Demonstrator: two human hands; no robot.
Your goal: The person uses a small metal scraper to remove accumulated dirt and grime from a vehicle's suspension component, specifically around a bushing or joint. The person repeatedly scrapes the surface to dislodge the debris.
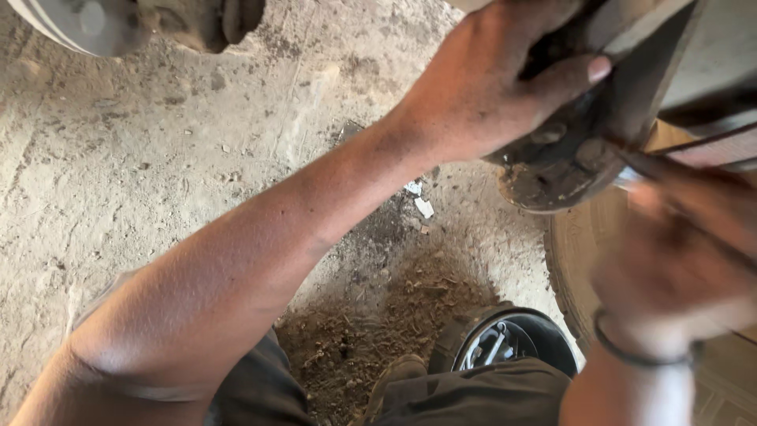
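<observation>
My left hand [489, 79] reaches up and grips a dirty, rusty metal vehicle part [552, 170] at the upper right, thumb pressed over its dark edge. My right hand [678, 260] is blurred with motion just below and right of that part, held close to a thin shiny metal piece [631, 175]. Whether the right hand holds that piece is unclear. A dark band circles my right wrist.
A tyre [572, 260] lies on the sandy ground at the right. A round black object with shiny metal inside [505, 343] sits near my knees. Loose dirt is piled in the middle, and another grey vehicle part [79, 24] shows at the top left.
</observation>
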